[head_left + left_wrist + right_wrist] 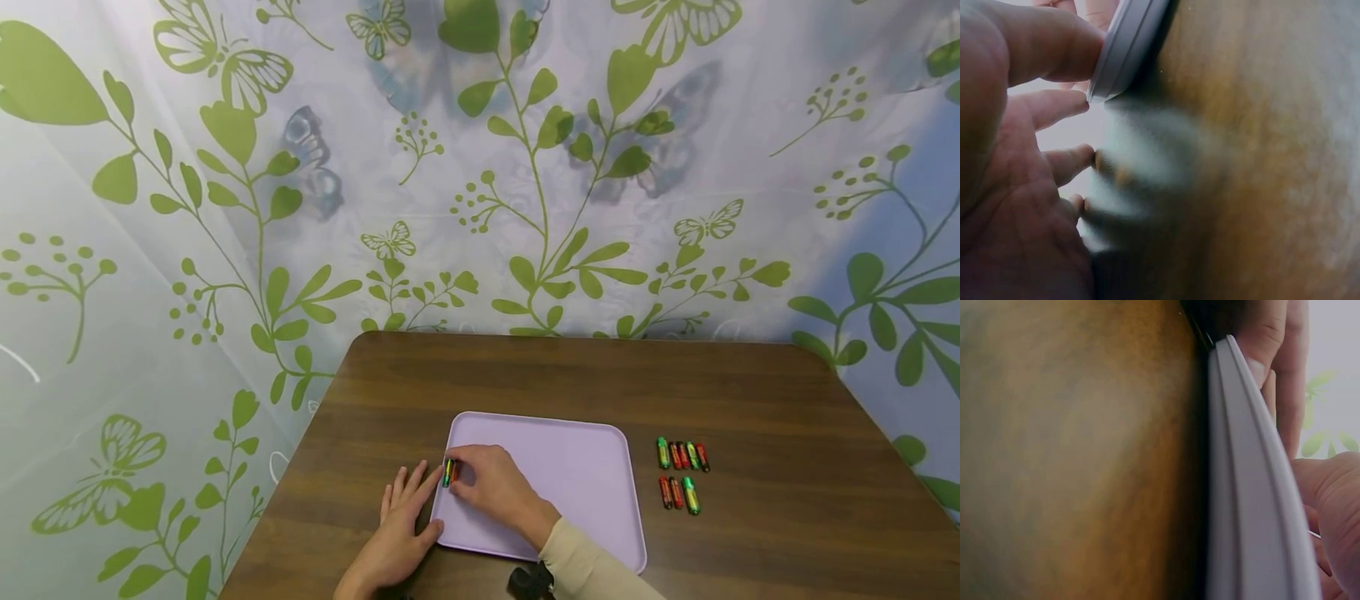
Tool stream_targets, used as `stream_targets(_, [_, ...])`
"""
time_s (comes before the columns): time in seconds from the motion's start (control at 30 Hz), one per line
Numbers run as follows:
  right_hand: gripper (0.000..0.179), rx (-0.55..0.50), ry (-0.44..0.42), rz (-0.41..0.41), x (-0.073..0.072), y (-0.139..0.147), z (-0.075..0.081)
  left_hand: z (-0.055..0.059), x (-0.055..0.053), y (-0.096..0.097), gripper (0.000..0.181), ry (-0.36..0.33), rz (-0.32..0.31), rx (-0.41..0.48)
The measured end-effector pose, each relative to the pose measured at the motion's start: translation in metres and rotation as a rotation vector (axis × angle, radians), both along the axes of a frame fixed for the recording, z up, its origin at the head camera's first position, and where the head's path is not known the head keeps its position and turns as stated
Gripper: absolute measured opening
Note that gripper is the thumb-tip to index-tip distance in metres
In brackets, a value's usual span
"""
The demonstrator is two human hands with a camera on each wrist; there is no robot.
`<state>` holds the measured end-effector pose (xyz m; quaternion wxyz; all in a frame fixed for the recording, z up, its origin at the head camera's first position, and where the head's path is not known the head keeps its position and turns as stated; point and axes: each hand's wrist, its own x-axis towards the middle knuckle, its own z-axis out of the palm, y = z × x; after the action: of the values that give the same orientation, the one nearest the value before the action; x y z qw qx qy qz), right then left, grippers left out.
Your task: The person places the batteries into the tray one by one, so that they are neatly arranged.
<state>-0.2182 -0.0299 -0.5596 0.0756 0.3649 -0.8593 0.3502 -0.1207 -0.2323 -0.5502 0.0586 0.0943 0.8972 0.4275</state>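
On the left side of the lilac tray, a green battery stands next to a red-orange battery. The thumb and index finger of my right hand pinch the red-orange battery by its two ends, partly hiding it. My left hand lies at the tray's left edge with its fingers spread and nearly straight. In the left wrist view, the thumb touches the tray's rim. The right wrist view shows the tray's side wall, and the batteries are out of sight there.
Right of the tray, several red and green batteries lie in two rows, an upper row and a lower row. Everything rests on a dark wooden table. A leaf-patterned curtain hangs behind the table's far edge.
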Motion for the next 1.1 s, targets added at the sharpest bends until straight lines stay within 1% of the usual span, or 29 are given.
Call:
stream_targets(0.3, [0.043,0.01,0.037,-0.01,0.0,-0.001,-0.003,0.001,0.0,0.001,0.076,-0.003,0.0,-0.002])
stream_targets(0.5, [0.042,-0.025,0.034,0.004,0.001,0.008,-0.003,0.002,0.001,0.002,0.078,-0.01,-0.003,0.008])
stream_targets(0.6, [0.044,-0.041,-0.007,0.025,0.001,0.016,-0.002,0.002,0.001,0.002,0.078,-0.005,0.005,0.004])
stream_targets(0.7, [0.047,-0.044,-0.081,0.03,0.0,0.028,0.002,0.001,0.002,0.002,0.078,-0.004,0.011,0.0])
stream_targets(0.77, [0.048,-0.046,-0.139,0.02,-0.001,0.037,0.006,0.001,0.002,0.001,0.077,-0.002,0.014,-0.001])
stream_targets(0.87, [0.05,-0.067,-0.193,-0.008,-0.003,0.051,0.012,0.0,0.002,0.001,0.077,0.003,0.017,-0.004])
stream_targets(1.0, [0.051,-0.107,-0.211,-0.047,-0.007,0.073,0.019,-0.001,0.0,0.001,0.077,0.002,0.017,-0.012])
stream_targets(1.1, [0.052,-0.115,-0.211,-0.079,-0.01,0.089,0.025,-0.001,-0.001,0.001,0.078,-0.006,0.018,-0.016])
